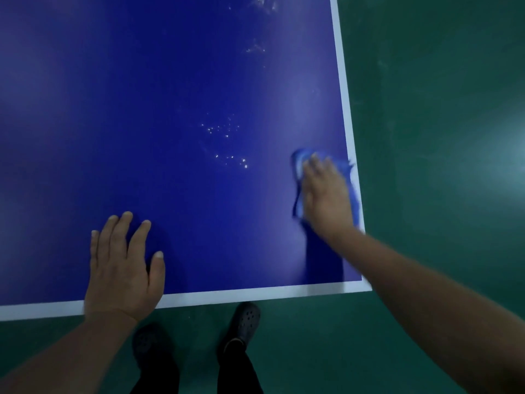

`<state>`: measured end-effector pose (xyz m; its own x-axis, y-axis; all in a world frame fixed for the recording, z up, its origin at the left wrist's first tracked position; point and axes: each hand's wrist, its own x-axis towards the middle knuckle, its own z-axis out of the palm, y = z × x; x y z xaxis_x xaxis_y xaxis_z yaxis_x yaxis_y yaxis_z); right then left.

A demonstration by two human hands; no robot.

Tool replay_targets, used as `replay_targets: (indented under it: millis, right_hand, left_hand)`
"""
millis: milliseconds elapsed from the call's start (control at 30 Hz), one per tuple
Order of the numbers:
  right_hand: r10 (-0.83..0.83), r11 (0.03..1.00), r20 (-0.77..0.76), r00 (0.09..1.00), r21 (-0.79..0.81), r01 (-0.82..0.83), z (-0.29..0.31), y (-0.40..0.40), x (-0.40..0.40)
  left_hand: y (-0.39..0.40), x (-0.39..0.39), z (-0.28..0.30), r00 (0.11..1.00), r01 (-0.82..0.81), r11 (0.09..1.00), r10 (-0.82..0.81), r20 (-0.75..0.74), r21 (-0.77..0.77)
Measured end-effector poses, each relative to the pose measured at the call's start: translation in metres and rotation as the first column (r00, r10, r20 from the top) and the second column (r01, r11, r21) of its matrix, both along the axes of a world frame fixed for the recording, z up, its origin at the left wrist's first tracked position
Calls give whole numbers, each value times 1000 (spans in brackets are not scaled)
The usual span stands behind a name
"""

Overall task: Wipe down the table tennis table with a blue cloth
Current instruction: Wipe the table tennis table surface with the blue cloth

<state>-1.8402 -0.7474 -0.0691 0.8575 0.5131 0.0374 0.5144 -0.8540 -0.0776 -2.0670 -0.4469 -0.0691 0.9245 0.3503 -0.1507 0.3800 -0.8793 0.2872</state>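
Glossy smooth table (170, 81) (droplet-speckled), soft cloth (301, 163)

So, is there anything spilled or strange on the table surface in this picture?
Yes. Small shiny droplets or specks are scattered on the blue table near its middle, with more farther away. They look wet, though I cannot be sure. The cloth under the right hand is at the right edge, away from them.

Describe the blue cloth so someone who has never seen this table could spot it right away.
Start at the table tennis table, a dark blue top edged in white, and go to its near right corner. There the right hand presses flat on the blue cloth, crumpled beside the white side line. It is lighter and streakier than the tabletop, and the left hand rests on bare table.
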Motion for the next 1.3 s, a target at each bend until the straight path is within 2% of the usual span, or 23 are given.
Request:
replay_targets:
  millis: [67,133,167,233,300,367,433,500,533,567,633,700,733,867,1067,1133,1233,1267,1300]
  right_hand:
    - [253,967,-84,964,-11,-255,-9,-6,-56]
    - [371,928,-115,921,0,-374,-6,-15,-52]
    - [341,939,-80,937,-15,-344,-4,-15,-29]
    - [71,997,-72,995,-37,-74,2,-6,30]
    - [-205,979,-79,976,-17,204,5,10,77]
    - [-310,951,-53,949,-7,310,-3,32,72]
    - [-179,984,-9,984,15,179,-10,42,35]
    - [45,999,-37,998,30,-44,-10,32,10]
    - [137,991,-45,990,15,-136,-9,24,16]
    - [151,988,-41,988,-4,-151,-6,18,34]
    - [-49,999,-37,998,-20,48,-1,12,81]
    - [-262,965,-58,963,-23,261,0,16,107]
    - [-253,967,-66,965,-26,252,-2,19,104]
    - [-27,999,-120,992,-32,23,0,-17,27]
    - [-46,999,-70,997,-15,45,2,-79,-115]
    - [-109,994,-54,993,-11,108,2,-76,-120]
    - [-387,922,-72,919,-52,384,6,-31,-109]
    - [-413,911,-74,908,-50,410,4,-5,-109]
    - [-352,936,-81,932,-31,351,1,21,-111]
  left_hand:
    - [0,1,0,1000,0,1000,0,-6,1]
    - [1,0,-1,1000,-4,1000,4,-11,-4]
    - [1,0,-1,1000,-5,1000,5,-9,-5]
    - [1,0,-1,1000,2,1000,-2,-1,2]
    - [0,0,-3,1000,2,1000,-2,13,8]
    - [0,-1,-4,1000,0,1000,0,18,6]
    - [0,-1,-4,1000,0,1000,0,29,1]
    - [0,0,-4,1000,5,1000,-5,24,5]
    - [1,0,-4,1000,5,1000,-5,16,8]
    - [1,0,-3,1000,6,1000,-6,12,11]
    - [1,0,-3,1000,8,1000,-8,9,14]
    - [0,0,-2,1000,-2,1000,2,14,15]
    - [1,0,-2,1000,-1,1000,1,17,13]
    - [1,0,-1,1000,3,1000,-3,16,5]
    - [1,1,0,1000,0,1000,0,-5,-7]
    - [0,1,0,1000,-2,1000,2,-6,-6]
    - [0,1,0,1000,-2,1000,2,-9,-6]
    - [1,1,-1,1000,0,1000,0,-9,-4]
    - [1,0,-2,1000,4,1000,-4,-9,1]
